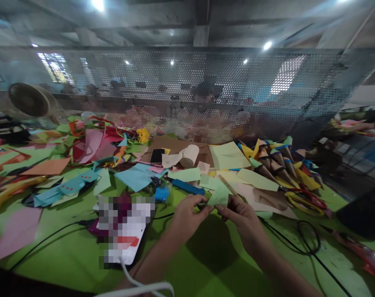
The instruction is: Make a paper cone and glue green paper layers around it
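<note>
- Pinching small green paper (219, 196) by its left lower end with left hand (190, 212), by its lower right edge with right hand (240, 212); held close together, above green table (66, 268).
- Touching on both sides, so equally near; rising toward upper right, long axis hard to tell.
- Slanting up and left from right-hand fingers: thin stick (227, 185); cannot tell whether gripped.
- Just beyond left hand: blue tool (187, 186).
- Right of right hand: scissors (305, 202); closer, alongside forearm, black cord (280, 233).
- Left of left forearm: pixelated phone-like device (141, 227).
</note>
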